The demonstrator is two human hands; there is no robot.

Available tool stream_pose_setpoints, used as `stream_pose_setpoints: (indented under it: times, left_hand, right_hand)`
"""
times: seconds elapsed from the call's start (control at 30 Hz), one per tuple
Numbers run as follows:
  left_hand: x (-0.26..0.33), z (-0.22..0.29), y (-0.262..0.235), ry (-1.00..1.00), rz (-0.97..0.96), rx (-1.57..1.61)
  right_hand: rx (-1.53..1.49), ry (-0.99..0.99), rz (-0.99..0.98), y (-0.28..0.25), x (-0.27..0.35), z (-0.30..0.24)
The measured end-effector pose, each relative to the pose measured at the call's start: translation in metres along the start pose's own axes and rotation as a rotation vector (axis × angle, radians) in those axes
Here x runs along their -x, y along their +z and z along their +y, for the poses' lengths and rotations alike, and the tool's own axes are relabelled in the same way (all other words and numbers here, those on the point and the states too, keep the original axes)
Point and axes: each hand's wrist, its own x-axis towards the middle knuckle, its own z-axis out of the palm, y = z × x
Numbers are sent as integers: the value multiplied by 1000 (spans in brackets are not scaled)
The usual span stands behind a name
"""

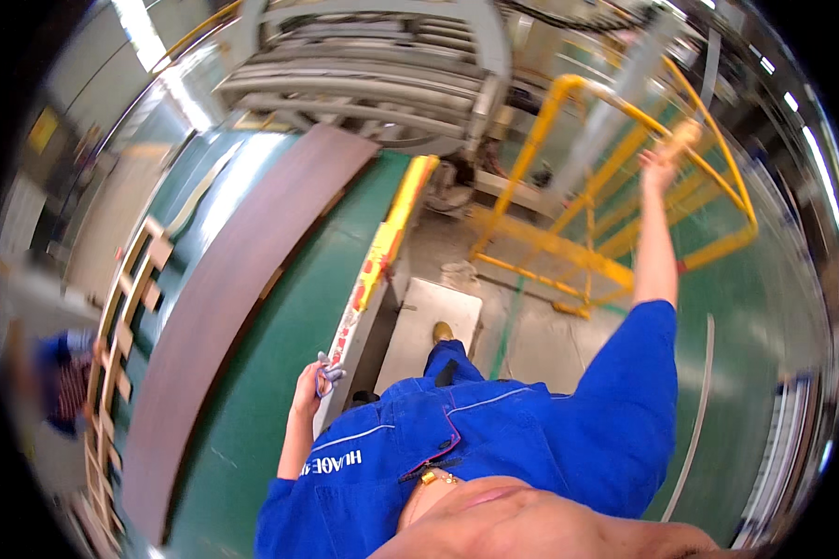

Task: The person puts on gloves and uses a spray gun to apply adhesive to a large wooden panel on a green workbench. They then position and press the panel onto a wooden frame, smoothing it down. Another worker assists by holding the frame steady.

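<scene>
My left hand is closed around a small grey-purple thing, too blurred to name, beside the edge of the green conveyor table. Stretched out to the far right, my right hand has its fingers closed on a blurred tan, roundish thing. That hand is up by the top rail of a yellow tubular guard frame; whether it touches the rail I cannot tell. A long dark brown board lies along the table, left of my left hand, with neither hand on it.
A machine with grey rollers stands at the table's far end. Yellow and red-marked edging runs along the table. Pale wooden strips lie on its left side, where another person stands. A light step plate is underfoot.
</scene>
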Motion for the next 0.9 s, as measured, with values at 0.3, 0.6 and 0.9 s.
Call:
stream_pose_setpoints:
  times: [0.3, 0.6, 0.9]
  left_hand:
    - [-33, 26, 104, -15, 84, 186]
    - [-86, 41, 119, 132, 88, 539]
    - [-85, 76, 142, 415, 95, 378]
  right_hand:
    - [753, -25, 70, 122, -42, 64]
    - [1295, -596, -65, 134, 68, 97]
    - [-256, 967, -1761, 240, 482, -1]
